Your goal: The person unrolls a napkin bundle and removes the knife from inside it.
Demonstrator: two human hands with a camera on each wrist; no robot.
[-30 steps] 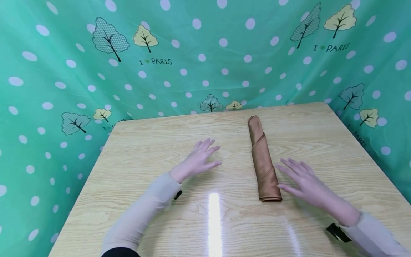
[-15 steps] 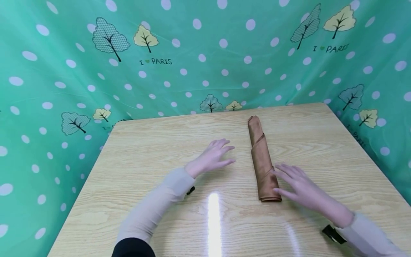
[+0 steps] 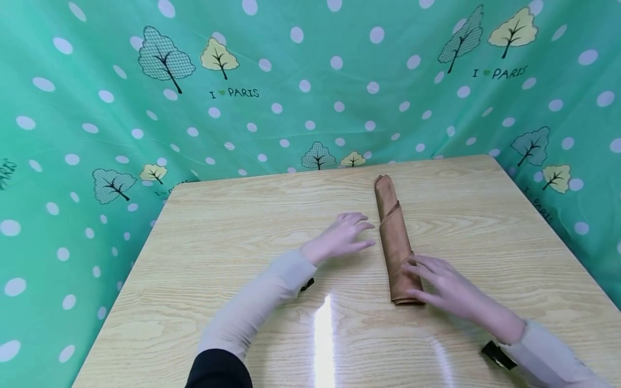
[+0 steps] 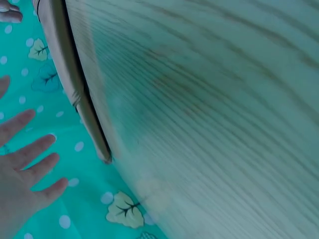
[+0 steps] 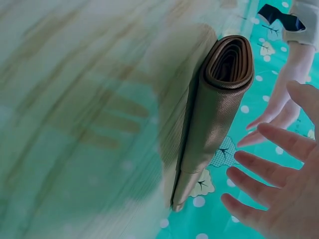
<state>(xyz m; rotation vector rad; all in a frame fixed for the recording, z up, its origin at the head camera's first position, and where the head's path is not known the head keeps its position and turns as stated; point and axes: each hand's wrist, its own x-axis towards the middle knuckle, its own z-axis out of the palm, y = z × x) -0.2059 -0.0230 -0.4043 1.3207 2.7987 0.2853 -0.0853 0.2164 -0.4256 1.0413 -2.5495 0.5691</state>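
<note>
A rolled brown cloth with a satiny sheen lies lengthwise on the wooden table, right of centre. In the right wrist view the near end of the rolled cloth shows its coiled layers. My left hand hovers to the left of the roll, fingers spread and apart from it. On the other side, my right hand reaches over the roll's near right edge with loosely extended fingers; whether the fingertips touch the cloth I cannot tell. Neither hand grips anything. The left wrist view shows the left hand's spread fingers.
The light wooden table carries a bright light reflection at its front middle. A green curtain with white dots and printed trees hangs behind and along both sides.
My left hand has moved right, closer to the rolled cloth. My right hand has shifted slightly left, its fingers now over the roll's edge. The roll has stayed put.
</note>
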